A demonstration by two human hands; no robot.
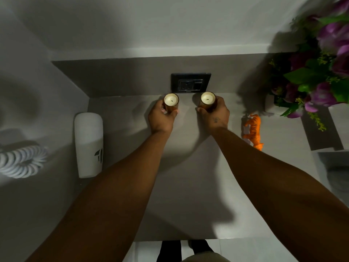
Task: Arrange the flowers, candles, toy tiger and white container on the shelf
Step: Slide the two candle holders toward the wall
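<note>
Two candles in amber glass jars stand at the back of the grey shelf [188,186], just below a wall socket. My left hand [162,118] is wrapped around the left candle [171,100]. Around the right candle [207,98] my right hand [215,114] is closed. An orange toy tiger [253,129] lies on the shelf to the right of my right forearm. Purple flowers with green leaves [321,72] stand in a white pot at the far right. A tall white container [88,144] with a dark logo stands at the shelf's left edge.
A black wall socket [190,83] sits on the back wall right behind the candles. A coiled white hose [20,161] hangs at the far left. The shelf's front edge is near the bottom, with floor tiles and my feet below it.
</note>
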